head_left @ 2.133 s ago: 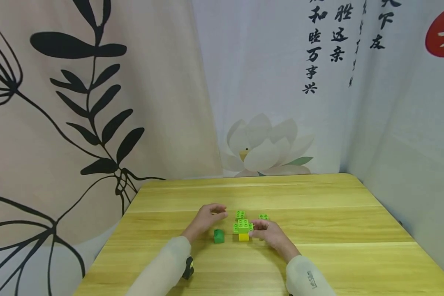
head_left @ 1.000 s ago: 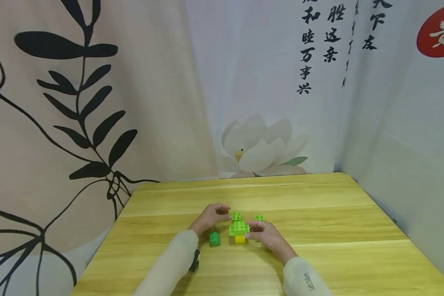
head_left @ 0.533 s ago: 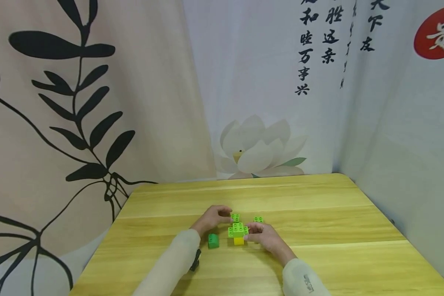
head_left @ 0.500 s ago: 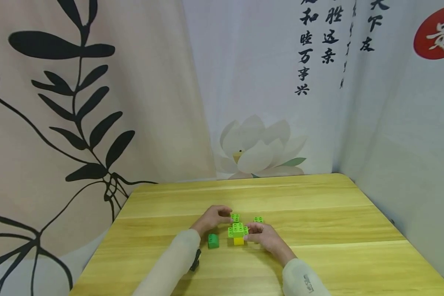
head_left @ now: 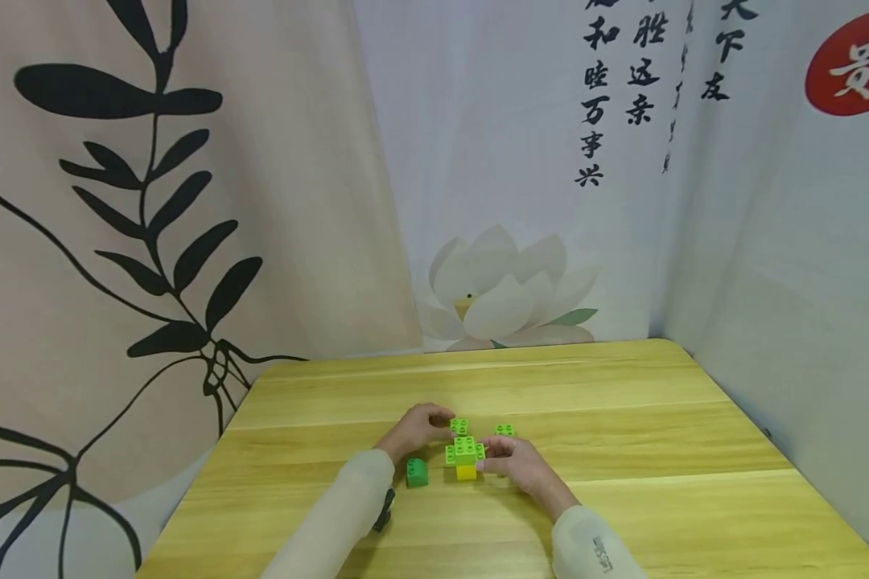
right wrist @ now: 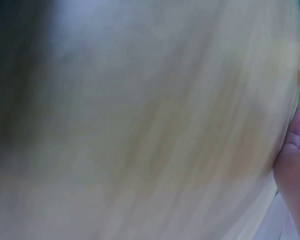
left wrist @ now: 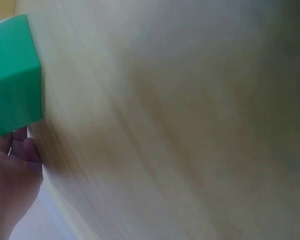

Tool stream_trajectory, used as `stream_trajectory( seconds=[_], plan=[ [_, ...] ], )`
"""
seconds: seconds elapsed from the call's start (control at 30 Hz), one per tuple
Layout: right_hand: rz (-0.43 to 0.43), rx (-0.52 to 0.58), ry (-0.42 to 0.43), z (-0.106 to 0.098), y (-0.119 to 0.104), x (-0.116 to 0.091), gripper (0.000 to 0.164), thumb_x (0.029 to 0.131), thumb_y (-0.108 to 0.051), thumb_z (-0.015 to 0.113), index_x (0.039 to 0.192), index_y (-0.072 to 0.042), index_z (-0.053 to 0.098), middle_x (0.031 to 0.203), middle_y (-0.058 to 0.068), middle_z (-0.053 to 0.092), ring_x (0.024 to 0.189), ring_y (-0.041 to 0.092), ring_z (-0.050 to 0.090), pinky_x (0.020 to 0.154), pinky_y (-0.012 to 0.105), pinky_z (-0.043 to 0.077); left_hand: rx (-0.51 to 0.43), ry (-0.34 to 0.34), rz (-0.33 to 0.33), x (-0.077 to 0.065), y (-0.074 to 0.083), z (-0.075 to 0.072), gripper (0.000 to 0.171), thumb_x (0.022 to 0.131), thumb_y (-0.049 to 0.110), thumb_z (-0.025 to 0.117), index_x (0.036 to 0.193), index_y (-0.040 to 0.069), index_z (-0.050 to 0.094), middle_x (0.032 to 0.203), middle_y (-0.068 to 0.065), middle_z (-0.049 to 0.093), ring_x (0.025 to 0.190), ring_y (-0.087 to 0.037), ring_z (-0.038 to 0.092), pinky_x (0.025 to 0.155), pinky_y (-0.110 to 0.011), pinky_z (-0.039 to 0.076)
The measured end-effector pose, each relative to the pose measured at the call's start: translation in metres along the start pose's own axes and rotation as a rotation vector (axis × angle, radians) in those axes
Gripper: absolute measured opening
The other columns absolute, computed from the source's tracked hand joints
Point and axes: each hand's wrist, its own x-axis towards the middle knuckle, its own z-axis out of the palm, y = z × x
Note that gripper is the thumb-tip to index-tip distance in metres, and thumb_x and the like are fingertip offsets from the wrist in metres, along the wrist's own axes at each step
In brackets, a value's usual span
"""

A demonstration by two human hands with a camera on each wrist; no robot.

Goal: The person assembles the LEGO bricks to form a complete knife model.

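Hands, 2, bare, both over a wood-grain table (head_left: 623, 418). Left hand (head_left: 414, 428): fingers bent, tips at the left side of 1 light green studded brick (head_left: 459, 426); whether they grip it or only touch it cannot be told. Right hand (head_left: 523, 461): thumb and fingers drawn narrow, pinching the right side of 1 stacked brick figure (head_left: 465, 455). Figure: upright on the table between the 2 hands, yellow at the base, light green above, with 1 light green stud-topped part jutting on each side. Second light green brick (head_left: 504, 430): just beyond the right hand's fingers, its lower part hidden by them. Dark green brick (head_left: 417, 472): on the table, on the near side of the left hand; large in the left wrist view, showing smooth faces. Sleeves, 2, pale: left sleeve (head_left: 336, 515), with a black item (head_left: 385, 511) at its cuff; right sleeve (head_left: 595, 543), bearing small dark lettering. Beyond both hands: 1 beige curtain (head_left: 319, 201) with black plant print and 1 white curtain (head_left: 492, 145) with a lotus and black characters.
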Motion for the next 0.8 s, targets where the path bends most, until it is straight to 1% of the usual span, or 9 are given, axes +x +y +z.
stream_trajectory(
  seconds=[0.23, 0.47, 0.7, 0.8],
  plan=[
    [-0.002, 0.015, -0.010, 0.0006, -0.0002, 0.0007, 0.045, 0.086, -0.020, 0.079, 0.125, -0.002, 0.065, 0.107, 0.007, 0.063, 0.096, 0.020, 0.056, 0.083, 0.037, 0.049, 0.034, 0.025, 0.011, -0.0008, -0.0001, 0.0009, 0.033, 0.087, 0.021, 0.079, 0.118, 0.010, 0.070, 0.116, -0.003, 0.065, 0.110, -0.023, 0.057, 0.100, -0.046, 0.044],
    [-0.010, 0.005, -0.002, -0.0001, 0.0007, 0.0010, 0.047, 0.086, -0.019, 0.079, 0.126, -0.001, 0.064, 0.106, 0.007, 0.063, 0.097, 0.020, 0.056, 0.084, 0.036, 0.049, 0.023, 0.038, 0.002, -0.0011, 0.0004, 0.0002, 0.029, 0.087, 0.024, 0.079, 0.113, 0.012, 0.072, 0.111, -0.001, 0.067, 0.104, -0.020, 0.059, 0.097, -0.045, 0.046],
    [-0.006, 0.017, -0.002, 0.0002, 0.0013, 0.0005, 0.049, 0.085, -0.018, 0.080, 0.127, 0.000, 0.063, 0.107, 0.007, 0.062, 0.097, 0.021, 0.056, 0.082, 0.036, 0.050, 0.026, 0.044, -0.017, -0.0002, -0.0036, -0.0043, 0.032, 0.087, 0.030, 0.079, 0.113, 0.014, 0.071, 0.106, 0.003, 0.067, 0.101, -0.018, 0.059, 0.093, -0.042, 0.049],
    [-0.001, 0.022, -0.002, 0.0007, 0.0017, 0.0006, 0.049, 0.085, -0.019, 0.080, 0.127, 0.000, 0.063, 0.107, 0.008, 0.062, 0.097, 0.021, 0.056, 0.082, 0.036, 0.050, 0.026, 0.054, -0.015, -0.0006, -0.0039, -0.0069, 0.033, 0.087, 0.029, 0.079, 0.114, 0.012, 0.070, 0.106, 0.002, 0.067, 0.101, -0.018, 0.060, 0.092, -0.042, 0.050]
  ],
)
